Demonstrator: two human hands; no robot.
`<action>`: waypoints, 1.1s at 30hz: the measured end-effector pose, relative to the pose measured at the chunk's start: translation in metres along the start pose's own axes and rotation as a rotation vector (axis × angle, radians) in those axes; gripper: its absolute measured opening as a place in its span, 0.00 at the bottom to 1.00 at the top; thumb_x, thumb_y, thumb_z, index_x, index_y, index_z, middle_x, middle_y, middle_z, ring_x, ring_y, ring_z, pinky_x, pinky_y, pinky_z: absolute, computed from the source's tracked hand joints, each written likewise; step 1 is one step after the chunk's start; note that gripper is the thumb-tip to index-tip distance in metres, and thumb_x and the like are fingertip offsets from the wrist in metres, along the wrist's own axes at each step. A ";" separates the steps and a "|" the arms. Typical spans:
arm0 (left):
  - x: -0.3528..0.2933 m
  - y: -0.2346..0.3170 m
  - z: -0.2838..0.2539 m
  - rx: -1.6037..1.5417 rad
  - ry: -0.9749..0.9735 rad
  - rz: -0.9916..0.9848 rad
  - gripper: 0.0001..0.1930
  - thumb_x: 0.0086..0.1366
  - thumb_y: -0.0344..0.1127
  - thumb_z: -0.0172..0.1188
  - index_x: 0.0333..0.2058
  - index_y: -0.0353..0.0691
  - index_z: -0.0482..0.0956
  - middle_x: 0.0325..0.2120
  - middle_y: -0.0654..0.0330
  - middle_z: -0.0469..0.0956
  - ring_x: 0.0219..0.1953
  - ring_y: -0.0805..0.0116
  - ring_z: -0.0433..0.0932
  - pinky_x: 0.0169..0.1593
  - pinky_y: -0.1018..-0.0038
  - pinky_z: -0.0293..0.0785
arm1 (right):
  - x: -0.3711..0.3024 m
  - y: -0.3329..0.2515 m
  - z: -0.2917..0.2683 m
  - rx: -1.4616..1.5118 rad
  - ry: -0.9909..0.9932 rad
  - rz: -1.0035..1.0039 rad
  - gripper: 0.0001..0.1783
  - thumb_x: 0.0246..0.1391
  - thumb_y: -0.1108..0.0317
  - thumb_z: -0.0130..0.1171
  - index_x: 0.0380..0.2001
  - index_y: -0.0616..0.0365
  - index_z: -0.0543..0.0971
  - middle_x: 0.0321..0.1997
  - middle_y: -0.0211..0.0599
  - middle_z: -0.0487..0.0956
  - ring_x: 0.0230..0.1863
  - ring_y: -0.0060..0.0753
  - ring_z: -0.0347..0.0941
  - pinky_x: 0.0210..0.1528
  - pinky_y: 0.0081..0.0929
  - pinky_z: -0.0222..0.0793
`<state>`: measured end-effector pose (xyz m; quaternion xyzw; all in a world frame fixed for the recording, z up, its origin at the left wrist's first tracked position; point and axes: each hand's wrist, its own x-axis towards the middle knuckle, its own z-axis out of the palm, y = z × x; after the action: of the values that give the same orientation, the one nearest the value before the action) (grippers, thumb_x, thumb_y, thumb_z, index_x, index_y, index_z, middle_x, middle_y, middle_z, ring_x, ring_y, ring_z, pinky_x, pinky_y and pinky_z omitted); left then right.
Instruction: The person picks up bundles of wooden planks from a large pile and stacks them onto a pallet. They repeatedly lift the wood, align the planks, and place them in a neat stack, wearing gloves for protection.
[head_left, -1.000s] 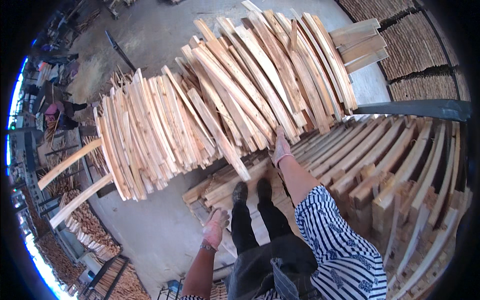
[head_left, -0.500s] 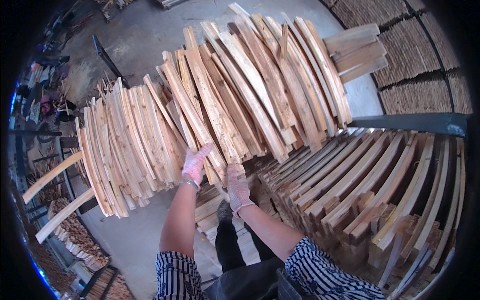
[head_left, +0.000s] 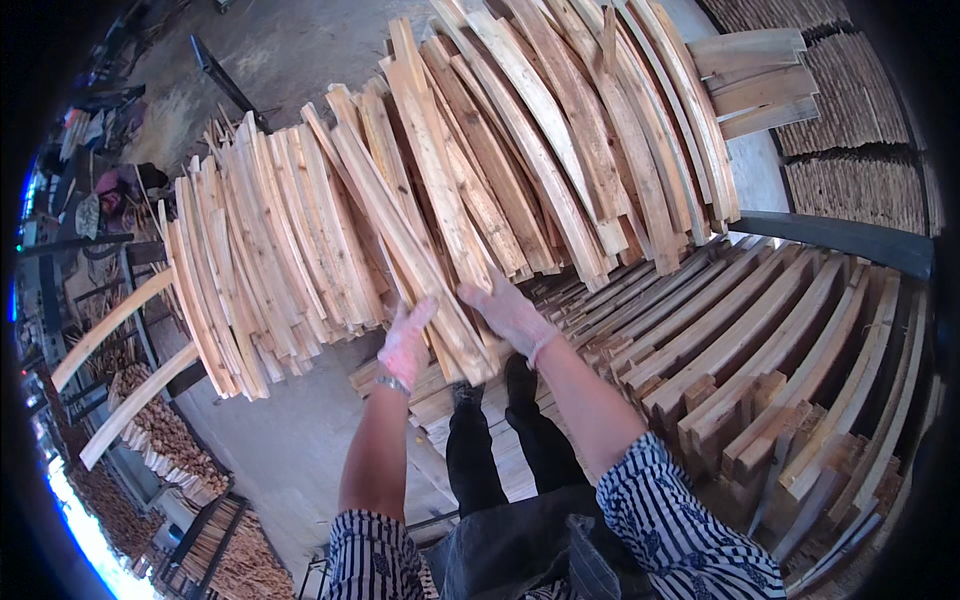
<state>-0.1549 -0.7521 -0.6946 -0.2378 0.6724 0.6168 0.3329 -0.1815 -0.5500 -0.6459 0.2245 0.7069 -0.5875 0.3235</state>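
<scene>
A few long wooden slats (head_left: 440, 310) jut toward me from a wide heap, between my hands. My left hand (head_left: 405, 345), in a thin pinkish glove, is closed on their left edge, its thumb over the top. From the other side, my gloved right hand (head_left: 512, 315) grips at the right edge with thumb and fingertips, its palm off the wood. The undersides of the slats and some of my fingers are hidden. More slats (head_left: 290, 230) lie side by side to the left, and thicker ones (head_left: 540, 150) are heaped to the right.
At the right stands a tall stack of slats (head_left: 740, 400) beneath a dark metal bar (head_left: 830, 240). Bundled wood (head_left: 850, 110) is piled at the far right. Two slats (head_left: 140, 400) stick out at the left. More boards lie by my feet (head_left: 520, 385).
The slats between my hands have slid toward me, their near ends now beyond the heap's edge. My right hand has shifted from a slat's near end to the right side. The view has shifted slightly.
</scene>
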 end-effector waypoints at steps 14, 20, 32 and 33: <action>-0.229 -0.034 0.030 -0.174 -0.215 -0.320 0.36 0.62 0.48 0.69 0.60 0.33 0.66 0.48 0.54 0.78 0.49 0.66 0.76 0.52 0.69 0.74 | -0.126 0.069 0.011 0.802 -0.302 0.322 0.36 0.61 0.46 0.60 0.62 0.61 0.70 0.56 0.41 0.78 0.55 0.32 0.76 0.59 0.34 0.74; -0.184 -0.037 0.006 -0.780 -0.393 -0.500 0.29 0.67 0.45 0.64 0.61 0.37 0.69 0.53 0.55 0.78 0.54 0.60 0.78 0.56 0.62 0.77 | -0.208 0.056 0.023 0.857 -0.289 0.352 0.39 0.63 0.45 0.59 0.67 0.59 0.63 0.60 0.42 0.75 0.58 0.35 0.75 0.61 0.35 0.73; -0.242 0.031 0.046 -0.654 -0.089 -0.179 0.33 0.66 0.33 0.66 0.65 0.38 0.60 0.52 0.57 0.76 0.54 0.67 0.77 0.59 0.70 0.74 | -0.261 -0.009 0.001 0.580 -0.149 0.155 0.35 0.66 0.45 0.54 0.62 0.63 0.67 0.57 0.43 0.76 0.56 0.30 0.74 0.59 0.30 0.71; -0.250 0.034 0.044 -0.675 -0.099 -0.147 0.32 0.66 0.33 0.66 0.64 0.38 0.61 0.51 0.57 0.77 0.53 0.67 0.77 0.58 0.70 0.74 | -0.266 -0.014 0.001 0.505 -0.088 0.128 0.35 0.64 0.46 0.56 0.61 0.64 0.67 0.55 0.44 0.77 0.54 0.30 0.75 0.56 0.29 0.71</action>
<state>-0.0072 -0.7271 -0.4873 -0.3520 0.3944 0.7897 0.3114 -0.0078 -0.5370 -0.4447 0.3168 0.5075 -0.7328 0.3241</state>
